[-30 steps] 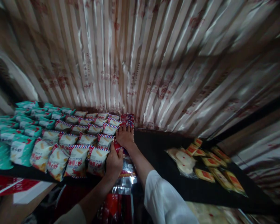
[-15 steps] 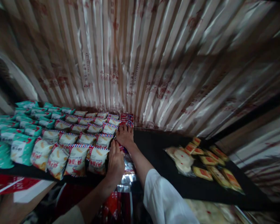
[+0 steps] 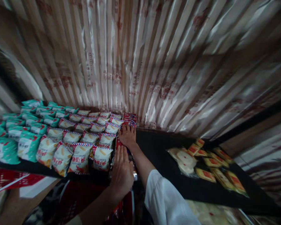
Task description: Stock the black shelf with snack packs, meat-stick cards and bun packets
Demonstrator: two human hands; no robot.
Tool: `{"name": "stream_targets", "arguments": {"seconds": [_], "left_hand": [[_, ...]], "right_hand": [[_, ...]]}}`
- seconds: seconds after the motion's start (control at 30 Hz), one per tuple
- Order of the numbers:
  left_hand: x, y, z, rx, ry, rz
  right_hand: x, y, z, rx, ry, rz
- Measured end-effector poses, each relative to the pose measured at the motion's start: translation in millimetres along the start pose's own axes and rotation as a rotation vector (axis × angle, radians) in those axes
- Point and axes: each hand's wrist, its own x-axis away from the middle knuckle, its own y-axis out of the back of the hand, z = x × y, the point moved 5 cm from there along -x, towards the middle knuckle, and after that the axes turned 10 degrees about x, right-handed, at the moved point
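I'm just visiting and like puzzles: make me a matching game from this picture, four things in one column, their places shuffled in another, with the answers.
Things:
1. teal bags
2. yellow packets
3. right hand
4. white bags

Places:
A. over the red packets
B. between the teal bags and the right hand
C. at the far left of the goods
D. on the right part of the black surface

Pairs: 1-C, 2-D, 3-A, 4-B
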Motion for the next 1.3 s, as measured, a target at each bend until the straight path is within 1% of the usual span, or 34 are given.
{"name": "stream_targets", "arguments": {"seconds": [0.13, 0.23, 0.4, 0.5, 0.67, 0.83, 0.9, 1.03, 1.17, 1.3], "left_hand": [[-3, 2, 3, -0.091, -0.015, 0.086], [-5, 7, 3, -0.116, -0.026, 0.108], [-3, 8, 5, -0.086, -0.001, 0.088], [-2, 7, 8, -0.072, 0.032, 0.093], [-2, 4, 11, -0.050, 0.032, 0.099], [-1, -1, 15, -0.040, 0.020, 0.082], [0, -3, 16, -0.040, 0.010, 0.069], [-1, -1, 18, -0.046, 0.008, 0.053], [-3, -2, 19, -0.051, 0.016, 0.094], [-3, -3, 20, -0.055, 0.031, 0.079]], "right_hand": [[-2, 3, 2, -0.004, -0.001, 0.014], [-6, 10, 0, -0.017, 0.001, 0.049], [-14, 24, -6, 0.025, 0.019, -0.049], [-22, 18, -8, 0.056, 0.027, -0.055], [-30, 2, -8, 0.046, -0.002, 0.013], [-30, 1, -4, 0.074, 0.053, 0.012], [-31, 0, -3, 0.081, 0.063, 0.037], [-35, -6, -3, 0.092, 0.057, 0.105], [-37, -9, -3, 0.082, 0.042, 0.101], [-36, -9, -3, 0.083, 0.049, 0.118]]}}
